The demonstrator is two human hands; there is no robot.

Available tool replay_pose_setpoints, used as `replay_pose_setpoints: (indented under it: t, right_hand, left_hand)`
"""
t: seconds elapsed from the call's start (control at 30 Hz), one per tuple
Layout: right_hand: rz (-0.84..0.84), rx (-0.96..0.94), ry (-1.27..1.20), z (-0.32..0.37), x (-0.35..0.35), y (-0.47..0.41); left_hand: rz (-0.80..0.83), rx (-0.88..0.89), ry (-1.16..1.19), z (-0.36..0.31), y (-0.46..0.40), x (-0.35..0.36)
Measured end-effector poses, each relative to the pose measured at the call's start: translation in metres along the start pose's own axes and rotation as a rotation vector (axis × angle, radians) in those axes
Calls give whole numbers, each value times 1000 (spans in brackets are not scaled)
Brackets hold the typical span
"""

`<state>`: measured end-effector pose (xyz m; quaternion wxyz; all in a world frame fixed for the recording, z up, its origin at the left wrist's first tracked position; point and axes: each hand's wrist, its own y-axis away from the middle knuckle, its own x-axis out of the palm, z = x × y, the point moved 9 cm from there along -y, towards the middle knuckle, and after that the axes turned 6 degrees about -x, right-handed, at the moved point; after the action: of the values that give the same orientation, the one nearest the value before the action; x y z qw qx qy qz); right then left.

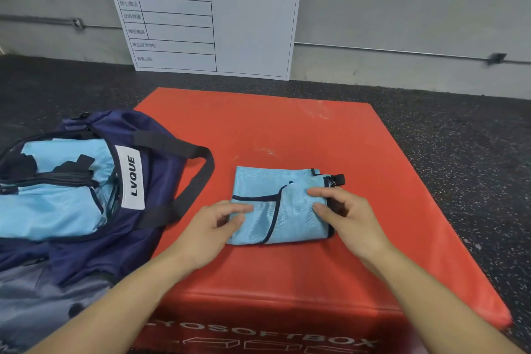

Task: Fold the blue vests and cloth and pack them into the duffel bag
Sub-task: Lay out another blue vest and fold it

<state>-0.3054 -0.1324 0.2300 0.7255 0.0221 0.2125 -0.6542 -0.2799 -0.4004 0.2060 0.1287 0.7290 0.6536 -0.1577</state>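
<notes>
The left hand (214, 224) and right hand (342, 210) are pinching opposite edges of the folded blue vest (275, 207), lying beside the open duffel bag (94, 181).

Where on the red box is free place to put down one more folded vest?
The red box is bare behind the folded vest, toward the whiteboard, and along its right side. The left edge is crowded: the duffel bag and its strap lie over it. Both hands occupy the front.
</notes>
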Motion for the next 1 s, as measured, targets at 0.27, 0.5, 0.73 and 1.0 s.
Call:
replay_pose_setpoints:
  t: [0.27,0.5,0.73,1.0]
  right_hand:
    - [125,257,207,-42,12,-8]
    - [248,209,343,-31,16,7]
    - [332,165,409,-25,24,34]
    - [372,14,493,2,34,42]
  left_hand:
    - [4,-127,-32,31,-7,5]
    - [-5,-157,-6,35,14,4]
    - [5,-157,-44,32,47,9]
    - [-17,-162,-56,28,53,9]
